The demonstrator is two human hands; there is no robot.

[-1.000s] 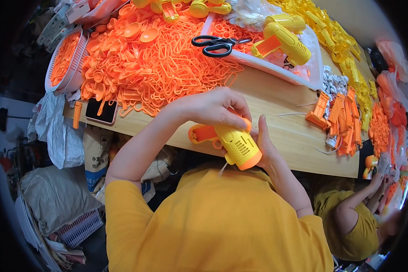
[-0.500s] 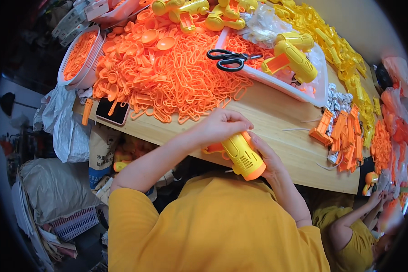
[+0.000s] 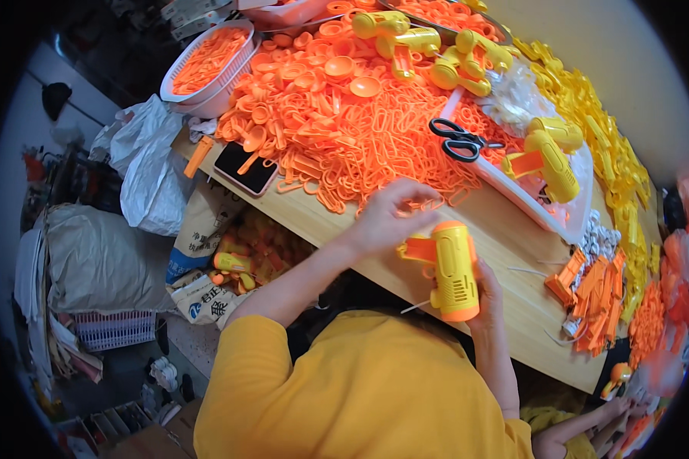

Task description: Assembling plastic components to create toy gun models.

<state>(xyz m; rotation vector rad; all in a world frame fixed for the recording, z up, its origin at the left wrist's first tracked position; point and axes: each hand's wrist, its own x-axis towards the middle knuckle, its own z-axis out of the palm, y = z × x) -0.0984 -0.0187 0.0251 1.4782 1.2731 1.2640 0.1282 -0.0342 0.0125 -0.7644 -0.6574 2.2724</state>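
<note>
My right hand [image 3: 488,294] is wrapped round the side of a barrel-shaped yellow and orange plastic toy [image 3: 455,271] and holds it upright above the table's front edge. The toy has slots in its yellow body, orange ends and an orange handle-like part on its left. A thin white wire or tube hangs from its lower left. My left hand [image 3: 390,218] hovers just off the toy's top left, thumb and fingers apart, with nothing visible between them. Beyond that hand spreads a heap of orange plastic loops [image 3: 390,138].
Black-handled scissors [image 3: 459,141] rest by a white tray [image 3: 513,191] bearing yellow toy bodies. A phone [image 3: 245,167] lies at the table's left edge. Orange parts [image 3: 593,287] are piled right, yellow parts [image 3: 597,115] behind. Another person's arm [image 3: 582,432] shows lower right.
My left hand has come off the toy's top and opened, moving to its left. The toy now stands more upright in my right hand. The whole view has shifted.
</note>
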